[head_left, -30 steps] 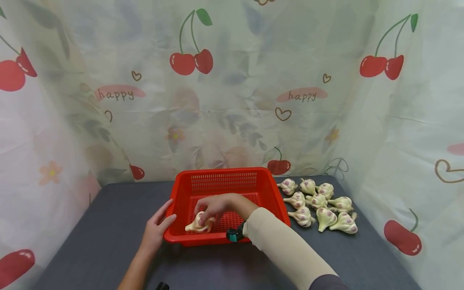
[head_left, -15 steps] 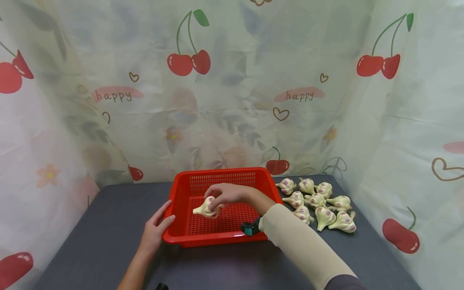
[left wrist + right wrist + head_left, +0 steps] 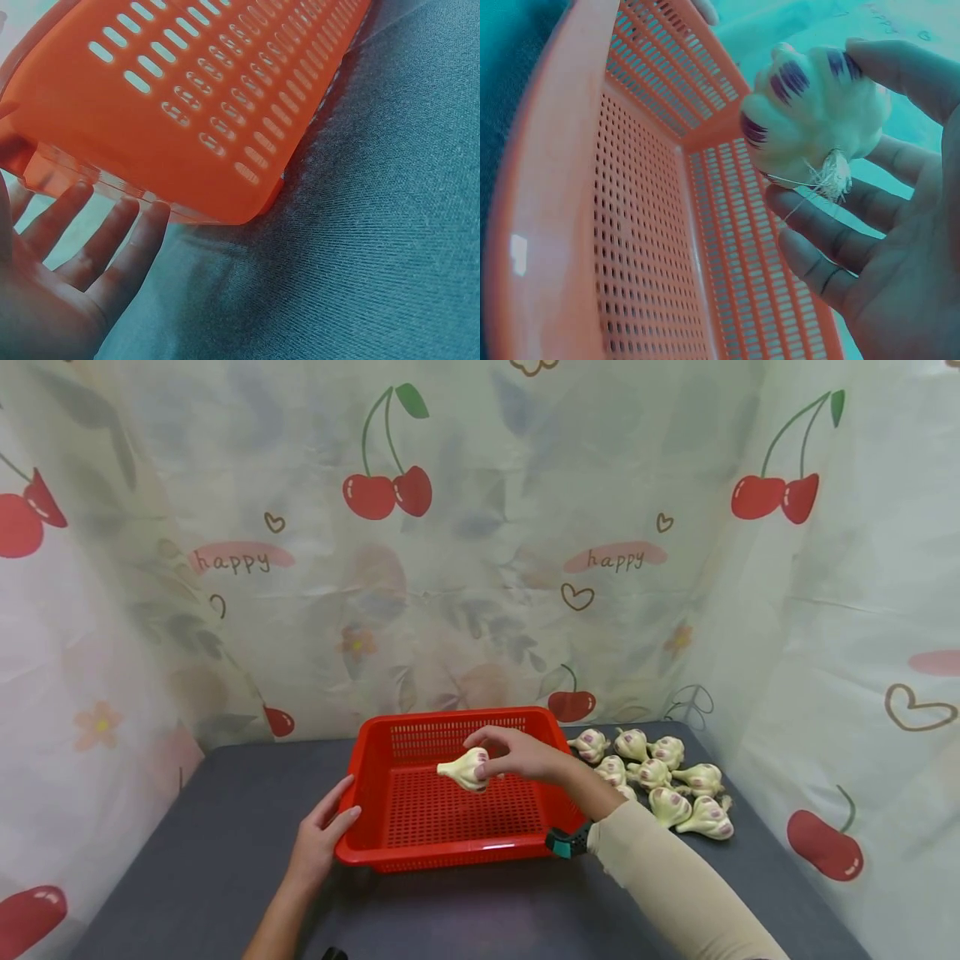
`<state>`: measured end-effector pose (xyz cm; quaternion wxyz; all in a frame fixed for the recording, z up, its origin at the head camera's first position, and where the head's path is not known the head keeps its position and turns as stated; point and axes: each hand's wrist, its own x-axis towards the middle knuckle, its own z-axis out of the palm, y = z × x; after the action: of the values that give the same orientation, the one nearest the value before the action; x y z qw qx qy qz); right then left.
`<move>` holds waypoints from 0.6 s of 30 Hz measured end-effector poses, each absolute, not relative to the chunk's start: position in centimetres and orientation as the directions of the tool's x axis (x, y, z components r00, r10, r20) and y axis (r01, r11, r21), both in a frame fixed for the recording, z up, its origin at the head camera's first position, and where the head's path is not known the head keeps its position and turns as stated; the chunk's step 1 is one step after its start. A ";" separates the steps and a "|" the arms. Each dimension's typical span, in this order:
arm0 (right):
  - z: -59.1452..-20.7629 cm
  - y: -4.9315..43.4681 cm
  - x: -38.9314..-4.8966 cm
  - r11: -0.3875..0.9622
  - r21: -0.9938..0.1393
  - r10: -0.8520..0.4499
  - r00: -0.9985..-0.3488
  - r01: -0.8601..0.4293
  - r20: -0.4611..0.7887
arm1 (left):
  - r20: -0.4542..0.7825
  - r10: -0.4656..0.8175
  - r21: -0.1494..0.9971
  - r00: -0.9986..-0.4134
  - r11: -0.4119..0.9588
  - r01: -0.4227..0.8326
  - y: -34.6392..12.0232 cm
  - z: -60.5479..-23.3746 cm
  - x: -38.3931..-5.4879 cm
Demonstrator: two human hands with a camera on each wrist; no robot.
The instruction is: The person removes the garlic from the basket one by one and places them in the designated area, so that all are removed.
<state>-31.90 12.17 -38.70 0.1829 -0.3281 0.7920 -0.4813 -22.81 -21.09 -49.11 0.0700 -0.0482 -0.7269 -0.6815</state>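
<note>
My right hand [image 3: 517,753] holds a garlic bulb [image 3: 467,769] between thumb and fingers, above the inside of a red plastic basket [image 3: 450,848]. In the right wrist view the bulb [image 3: 810,112] shows purple streaks and a frayed root end, with the thumb on one side and fingers on the other. My left hand [image 3: 318,835] rests against the basket's left side, its fingers fairly straight. Seen from the left wrist, the fingertips [image 3: 154,214] touch the basket's outer wall [image 3: 135,142].
Several garlic bulbs [image 3: 651,774] lie grouped on the dark table [image 3: 247,843], right of the basket; my right forearm partly covers some. A printed curtain [image 3: 465,568] encloses the back and sides. A small black object [image 3: 334,953] shows at the bottom edge.
My right hand has lifted the garlic bulb from low at the basket's front left and carried it up and right. The left hand stays at the basket's side.
</note>
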 end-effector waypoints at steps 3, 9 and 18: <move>-38.7 13.6 -31.5 0.294 -0.888 -0.672 -0.738 -0.353 0.071 | 0.167 -0.025 0.984 -0.986 0.064 0.165 -21.1 -49.1 -22.8; -38.9 16.4 -30.5 0.356 -0.837 -0.572 -0.805 -0.417 0.158 | 0.167 -0.025 0.983 -0.986 0.076 0.164 -21.2 -49.0 -22.8; -39.7 20.8 -28.4 0.349 -0.864 -0.401 -0.891 -0.363 0.212 | 0.170 -0.014 0.983 -0.985 0.076 0.169 -21.2 -49.1 -22.8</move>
<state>-28.38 20.83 -39.66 0.0185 -0.2326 0.8212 -0.5208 -22.80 -21.16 -49.15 0.0675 -0.0530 -0.7304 -0.6776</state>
